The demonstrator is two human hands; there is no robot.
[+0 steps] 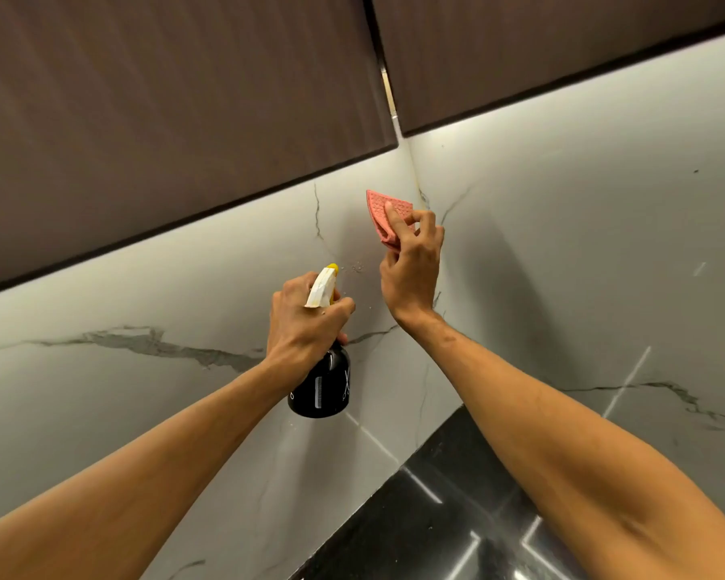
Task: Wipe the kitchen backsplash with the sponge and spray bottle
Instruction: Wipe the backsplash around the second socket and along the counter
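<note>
Droplets (354, 267) bead on the marble backsplash (176, 286) just past the spray bottle (321, 383) gripped by the left hand (306, 324); the right hand (411, 261) pinches the pink sponge (384, 211) near the corner. Left unwiped, they could run downward and streak.

Left wall cabinet (164, 98) and right wall cabinet (540, 48), dark brown, woodgrain, meet at corner up top. Thin metallic strip (388, 92) in gap between them. Glossy black speckled desk (457, 517) lower right, reflecting light streaks.
</note>
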